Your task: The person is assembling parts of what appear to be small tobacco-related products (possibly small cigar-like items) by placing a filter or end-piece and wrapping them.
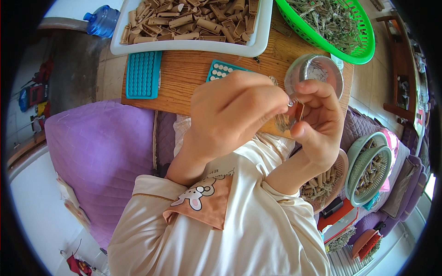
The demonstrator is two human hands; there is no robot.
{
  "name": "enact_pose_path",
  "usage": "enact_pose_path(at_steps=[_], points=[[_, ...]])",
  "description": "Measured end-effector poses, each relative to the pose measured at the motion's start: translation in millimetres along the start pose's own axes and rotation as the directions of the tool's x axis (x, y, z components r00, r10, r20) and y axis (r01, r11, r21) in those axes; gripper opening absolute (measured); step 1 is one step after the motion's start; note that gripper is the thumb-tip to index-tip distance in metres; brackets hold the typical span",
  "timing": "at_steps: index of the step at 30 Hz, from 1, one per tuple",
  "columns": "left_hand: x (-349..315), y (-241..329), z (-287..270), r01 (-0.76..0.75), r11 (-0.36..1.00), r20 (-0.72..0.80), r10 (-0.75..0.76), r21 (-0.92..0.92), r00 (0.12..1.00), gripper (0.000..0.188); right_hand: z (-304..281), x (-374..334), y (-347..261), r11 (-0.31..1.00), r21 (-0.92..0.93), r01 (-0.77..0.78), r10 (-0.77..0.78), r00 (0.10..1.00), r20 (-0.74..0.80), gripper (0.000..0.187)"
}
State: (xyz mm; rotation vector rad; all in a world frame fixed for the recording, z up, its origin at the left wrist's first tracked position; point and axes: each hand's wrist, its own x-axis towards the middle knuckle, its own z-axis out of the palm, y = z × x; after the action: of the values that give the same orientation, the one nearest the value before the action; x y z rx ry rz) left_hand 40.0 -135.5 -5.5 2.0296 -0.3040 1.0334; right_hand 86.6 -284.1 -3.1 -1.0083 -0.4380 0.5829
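Note:
My left hand (239,108) is raised over the front edge of the table, its fingers pinched together. At its fingertips shows a small shiny pale bit, too small to name. My right hand (322,122) faces it with curled fingers and thumb around a small brown piece (297,112), whose kind is partly hidden. Thin dried stems (282,122) show below and above my left fingers; I cannot tell which hand has them. Behind my hands stands a clear round tub (338,76) with whitish bits. A teal tray (212,73) with round white pellets is partly covered by my left hand.
At the back, a white bin (193,46) holds brown half-tube pieces beside a green basket (366,53) of dried herbs. Another teal tray (143,76) lies at left. A purple padded seat (99,161) is left of me; bowls and baskets (352,184) stand at right.

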Motion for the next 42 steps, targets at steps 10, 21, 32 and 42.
enact_pose_path(at_steps=[10,21,32,42], points=[[-2.7,13.2,2.4,0.566,0.738,0.131,-0.561,-0.368,0.817,0.013,13.3,1.2,2.4,0.896,-0.370,0.245,-0.327,0.929,-0.176,0.028],[4.0,24.4,-4.7,0.789,0.441,0.392,-0.695,-0.428,0.602,0.016,18.2,11.2,10.8,0.751,-0.425,0.505,-0.614,0.770,-0.171,0.034],[1.3,15.1,0.6,0.578,0.740,0.085,-0.588,-0.344,0.804,0.008,13.6,8.8,18.1,0.554,-0.689,0.467,-0.629,0.777,0.021,0.038],[3.5,11.8,-8.3,0.278,0.941,0.027,-0.278,-0.195,0.960,0.012,8.6,12.9,2.0,0.994,0.068,0.087,-0.072,0.977,-0.203,0.025]])
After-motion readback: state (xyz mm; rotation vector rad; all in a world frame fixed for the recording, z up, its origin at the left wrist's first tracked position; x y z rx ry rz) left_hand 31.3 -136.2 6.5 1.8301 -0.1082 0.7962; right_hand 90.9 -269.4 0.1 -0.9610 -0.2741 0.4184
